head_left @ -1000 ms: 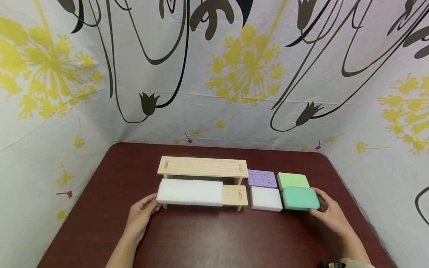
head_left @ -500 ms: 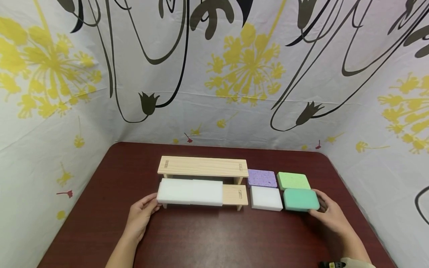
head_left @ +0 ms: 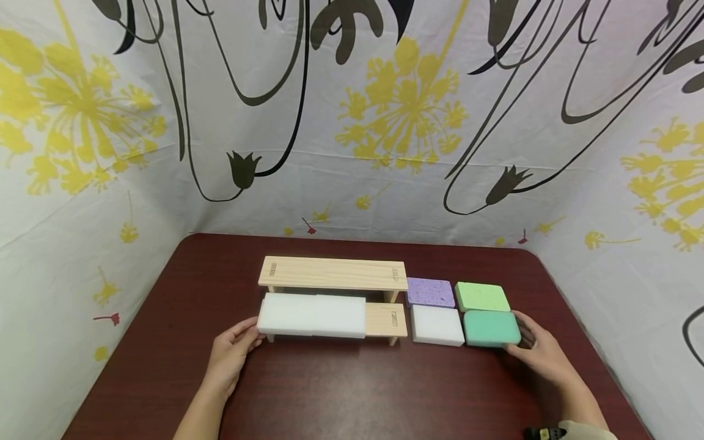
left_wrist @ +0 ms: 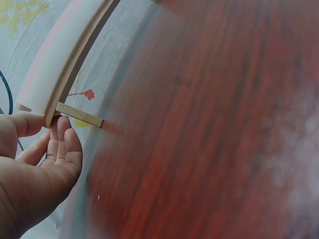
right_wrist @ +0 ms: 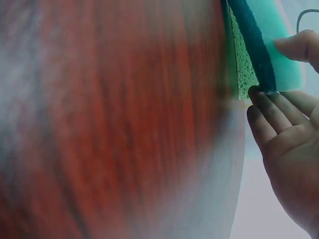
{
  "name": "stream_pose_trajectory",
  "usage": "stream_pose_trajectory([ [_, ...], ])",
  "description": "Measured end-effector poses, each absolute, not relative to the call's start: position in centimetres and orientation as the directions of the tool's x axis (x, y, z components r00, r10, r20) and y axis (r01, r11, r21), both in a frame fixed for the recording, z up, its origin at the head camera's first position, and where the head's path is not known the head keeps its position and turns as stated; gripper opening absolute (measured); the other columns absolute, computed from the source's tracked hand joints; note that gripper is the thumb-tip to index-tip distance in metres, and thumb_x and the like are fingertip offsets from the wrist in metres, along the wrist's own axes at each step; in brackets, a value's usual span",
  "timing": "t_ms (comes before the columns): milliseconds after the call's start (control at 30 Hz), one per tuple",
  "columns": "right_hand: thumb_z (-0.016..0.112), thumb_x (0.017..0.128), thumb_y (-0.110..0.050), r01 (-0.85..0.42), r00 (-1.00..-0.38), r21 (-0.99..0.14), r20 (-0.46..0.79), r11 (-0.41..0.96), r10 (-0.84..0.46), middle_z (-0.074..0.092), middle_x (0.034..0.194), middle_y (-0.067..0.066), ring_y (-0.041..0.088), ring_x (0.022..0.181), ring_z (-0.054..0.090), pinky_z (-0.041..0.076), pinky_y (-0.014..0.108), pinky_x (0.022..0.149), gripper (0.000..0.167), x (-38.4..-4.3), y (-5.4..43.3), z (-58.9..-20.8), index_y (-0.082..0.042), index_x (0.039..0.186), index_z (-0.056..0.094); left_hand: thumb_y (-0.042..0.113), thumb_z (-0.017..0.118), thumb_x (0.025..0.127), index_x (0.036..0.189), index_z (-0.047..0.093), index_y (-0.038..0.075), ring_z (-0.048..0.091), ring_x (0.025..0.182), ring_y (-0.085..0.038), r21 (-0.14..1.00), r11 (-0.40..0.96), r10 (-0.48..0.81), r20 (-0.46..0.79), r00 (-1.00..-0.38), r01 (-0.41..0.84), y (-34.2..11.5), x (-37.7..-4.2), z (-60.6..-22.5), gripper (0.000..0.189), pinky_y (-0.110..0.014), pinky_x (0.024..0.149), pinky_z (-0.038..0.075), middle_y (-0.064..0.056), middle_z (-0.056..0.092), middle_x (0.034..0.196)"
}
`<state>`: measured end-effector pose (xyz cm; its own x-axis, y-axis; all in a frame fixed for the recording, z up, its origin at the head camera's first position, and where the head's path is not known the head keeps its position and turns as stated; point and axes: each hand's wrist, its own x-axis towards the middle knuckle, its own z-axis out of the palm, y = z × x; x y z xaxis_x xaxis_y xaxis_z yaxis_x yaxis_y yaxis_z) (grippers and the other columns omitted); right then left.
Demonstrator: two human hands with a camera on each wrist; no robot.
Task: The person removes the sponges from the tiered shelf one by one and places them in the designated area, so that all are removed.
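Note:
My left hand (head_left: 235,353) grips the left end of the front low wooden stand (head_left: 384,320). In the left wrist view its thumb is at the end of the board (left_wrist: 75,68) and the fingers curl below, beside a short leg (left_wrist: 79,114). Two white sponge blocks (head_left: 312,315) lie end to end on that stand, leaving its right end bare. My right hand (head_left: 541,351) holds a teal sponge (head_left: 491,328) by its right side. Seen from the right wrist, the thumb is on the teal face and the fingers reach under the dark scouring layer (right_wrist: 253,45).
A second wooden stand (head_left: 332,273) stands behind the first, with a bare top. Right of the stands, a purple sponge (head_left: 431,293) and a light green sponge (head_left: 482,297) lie behind a white block (head_left: 437,325) on the dark red table (head_left: 352,391). Patterned cloth (head_left: 308,122) surrounds the table.
My right hand has brought the teal sponge slightly toward me, then a little left, beside the white block; more of the light green sponge shows. The left hand stays in place.

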<state>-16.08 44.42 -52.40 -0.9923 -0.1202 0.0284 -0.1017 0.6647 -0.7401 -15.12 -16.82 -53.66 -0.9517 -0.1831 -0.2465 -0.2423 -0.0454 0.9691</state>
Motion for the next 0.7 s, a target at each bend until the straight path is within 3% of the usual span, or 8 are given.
stream_pose_trajectory([
  [300,0.077,0.088,-0.003,-0.132,-0.988,-0.742,0.044,0.657,-0.149,0.032,0.145,0.047,-0.028,0.111,0.03,0.036,-0.003,0.085,0.085,-16.24,44.9,-52.81,0.018,0.151,0.024,0.005,0.055,0.104,0.135,0.058,-0.008,0.067,0.093,-0.009,0.971,-0.044,-0.186,-0.239,-0.953,-0.235,-16.75,-15.17,-53.87,0.034,-0.022,0.084,0.058,-0.01,0.07,0.11],
  [700,0.071,0.091,0.005,-0.214,-0.976,-0.762,0.133,0.611,-0.175,0.035,0.141,0.049,-0.026,0.117,0.034,0.037,-0.002,0.09,0.073,-16.24,44.89,-52.84,0.021,0.148,0.028,0.007,0.057,0.104,0.136,0.057,-0.009,0.067,0.093,-0.008,0.972,-0.045,-0.185,-0.235,-0.954,-0.231,-16.78,-15.13,-53.79,0.035,-0.022,0.084,0.058,-0.009,0.07,0.109],
])
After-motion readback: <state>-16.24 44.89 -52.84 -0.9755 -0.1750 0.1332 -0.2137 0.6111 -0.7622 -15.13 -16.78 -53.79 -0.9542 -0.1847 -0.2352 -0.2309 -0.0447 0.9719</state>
